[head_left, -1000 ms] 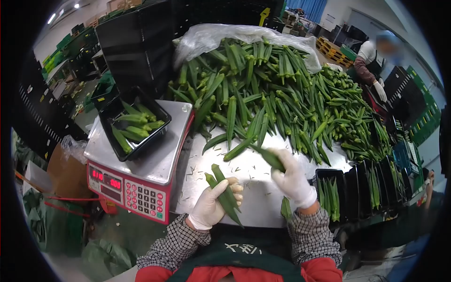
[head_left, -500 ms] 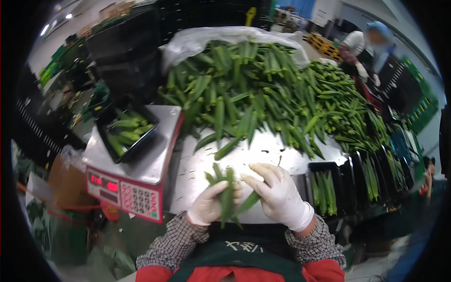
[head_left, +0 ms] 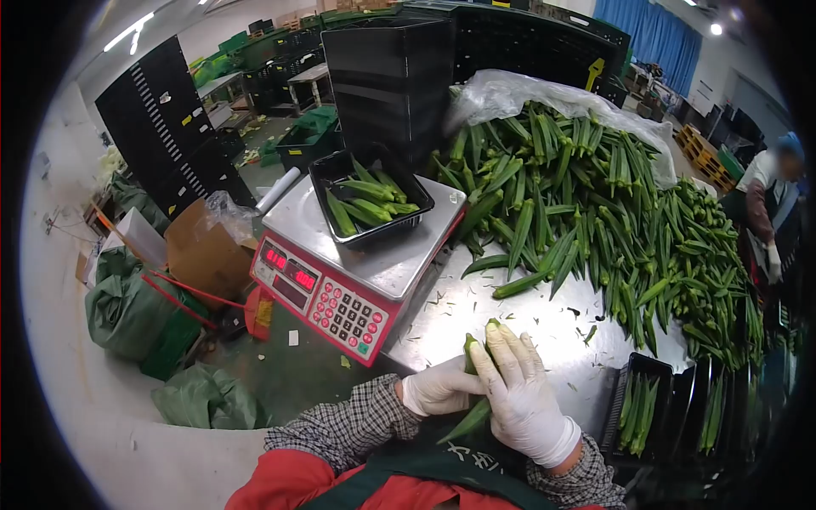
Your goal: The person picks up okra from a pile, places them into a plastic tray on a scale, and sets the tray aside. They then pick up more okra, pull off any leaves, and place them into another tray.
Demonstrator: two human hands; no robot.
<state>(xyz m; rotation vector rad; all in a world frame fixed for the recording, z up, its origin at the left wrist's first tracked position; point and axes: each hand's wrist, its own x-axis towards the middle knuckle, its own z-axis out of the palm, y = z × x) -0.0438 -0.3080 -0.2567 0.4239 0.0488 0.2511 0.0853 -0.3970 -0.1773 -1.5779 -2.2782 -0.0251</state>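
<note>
My left hand (head_left: pixel 438 388), in a white glove, is closed around okra pods (head_left: pixel 470 350) in front of my apron. Against it presses my right hand (head_left: pixel 520 393), also gloved, its fingers bent over the pods so that only parts of them show. One green pod (head_left: pixel 469 422) sticks out below, between the two hands. Left of them, a black tray (head_left: pixel 342 234) with several okra pods sits on the scale (head_left: pixel 425 270), whose red digits are lit. A large heap of okra (head_left: pixel 586 221) covers the back of the metal table (head_left: pixel 544 316).
Black trays (head_left: pixel 608 410) holding upright okra stand along the table's right side. Tall stacked black trays (head_left: pixel 387 85) rise behind the scale. Clear plastic sheet (head_left: pixel 561 95) edges the heap. A co-worker (head_left: pixel 765 200) in a blue cap stands at far right. A cardboard box (head_left: pixel 204 246) lies left.
My view has swung left, so the scale and heap appear further right. My hands have come together; the pods that were fanned out in the left hand are now mostly covered by the right.
</note>
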